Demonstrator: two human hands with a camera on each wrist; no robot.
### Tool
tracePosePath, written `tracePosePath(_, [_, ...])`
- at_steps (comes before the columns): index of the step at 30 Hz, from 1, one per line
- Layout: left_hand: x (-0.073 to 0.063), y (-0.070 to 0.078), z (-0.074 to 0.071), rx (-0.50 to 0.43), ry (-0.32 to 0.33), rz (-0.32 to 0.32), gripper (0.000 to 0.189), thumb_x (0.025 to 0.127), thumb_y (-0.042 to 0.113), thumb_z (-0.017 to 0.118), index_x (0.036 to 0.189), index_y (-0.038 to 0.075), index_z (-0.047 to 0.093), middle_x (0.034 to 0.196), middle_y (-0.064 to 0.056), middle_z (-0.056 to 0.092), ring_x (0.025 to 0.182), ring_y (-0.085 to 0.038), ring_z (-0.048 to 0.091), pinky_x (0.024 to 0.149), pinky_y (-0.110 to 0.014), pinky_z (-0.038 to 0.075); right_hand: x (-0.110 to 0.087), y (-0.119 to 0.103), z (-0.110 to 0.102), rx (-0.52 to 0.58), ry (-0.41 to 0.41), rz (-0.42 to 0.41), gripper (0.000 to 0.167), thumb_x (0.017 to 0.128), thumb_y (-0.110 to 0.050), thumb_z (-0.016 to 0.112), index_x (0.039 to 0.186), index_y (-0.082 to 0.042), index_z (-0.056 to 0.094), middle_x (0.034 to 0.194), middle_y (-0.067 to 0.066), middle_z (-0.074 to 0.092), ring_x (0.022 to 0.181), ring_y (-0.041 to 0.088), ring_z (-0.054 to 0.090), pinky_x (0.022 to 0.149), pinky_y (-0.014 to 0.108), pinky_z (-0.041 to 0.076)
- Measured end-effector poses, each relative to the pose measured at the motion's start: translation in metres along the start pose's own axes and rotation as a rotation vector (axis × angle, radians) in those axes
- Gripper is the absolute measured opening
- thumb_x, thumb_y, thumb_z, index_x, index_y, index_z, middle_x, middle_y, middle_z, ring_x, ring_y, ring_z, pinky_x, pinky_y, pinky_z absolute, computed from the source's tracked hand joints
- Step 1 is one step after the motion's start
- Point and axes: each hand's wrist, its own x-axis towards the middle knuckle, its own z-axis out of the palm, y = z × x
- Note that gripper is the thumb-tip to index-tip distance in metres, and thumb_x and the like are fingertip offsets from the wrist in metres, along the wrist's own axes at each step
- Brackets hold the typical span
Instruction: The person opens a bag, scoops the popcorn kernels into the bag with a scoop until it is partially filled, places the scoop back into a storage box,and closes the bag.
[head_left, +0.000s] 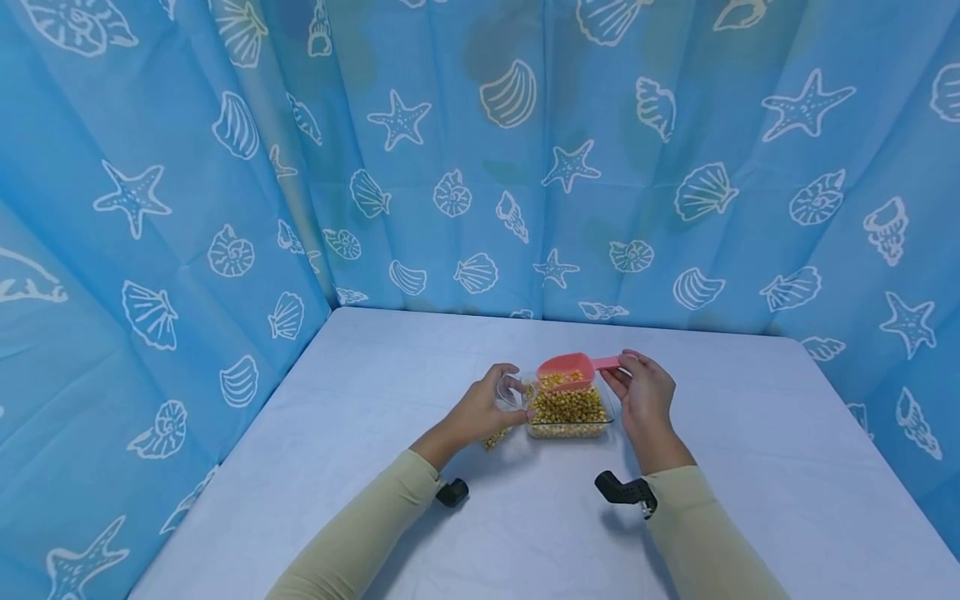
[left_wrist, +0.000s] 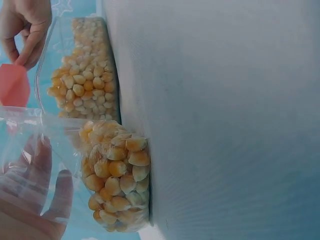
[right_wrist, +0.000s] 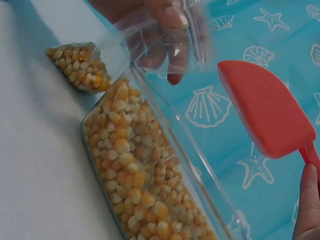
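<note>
My left hand (head_left: 478, 407) holds the mouth of a clear plastic zip bag (left_wrist: 65, 132) spread apart. Corn kernels (left_wrist: 117, 172) fill the bag's lower part, which rests on the table. Just to its right is a clear rectangular container (head_left: 609, 415) with many corn kernels (right_wrist: 132, 175) inside. My right hand (head_left: 649, 398) grips the handle of a pink-red scoop (right_wrist: 267, 110). Kernels lie in the scoop's bowl, which is above the container and close to the bag's mouth in the head view.
A white cloth covers the table (head_left: 360, 400). Blue curtains (head_left: 450, 150) with white shell and starfish prints stand behind it and along the left. A black wrist mount (head_left: 453, 492) sticks out at the left sleeve, and another mount (head_left: 624, 488) at the right.
</note>
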Motion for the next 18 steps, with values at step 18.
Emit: tracePosePath(18, [0.000, 0.000, 0.001, 0.024, -0.011, -0.016, 0.073, 0.082, 0.035, 0.078, 0.139, 0.013, 0.039, 0.107, 0.009, 0.058, 0.094, -0.013, 0.055, 0.080, -0.037, 0.048, -0.010, -0.005, 0.015, -0.059, -0.042, -0.052, 0.024, 0.098, -0.012, 0.058, 0.120, -0.005, 0.054, 0.120, 0.017, 0.051, 0.097, 0.022, 0.067, 0.080, 0.029, 0.053])
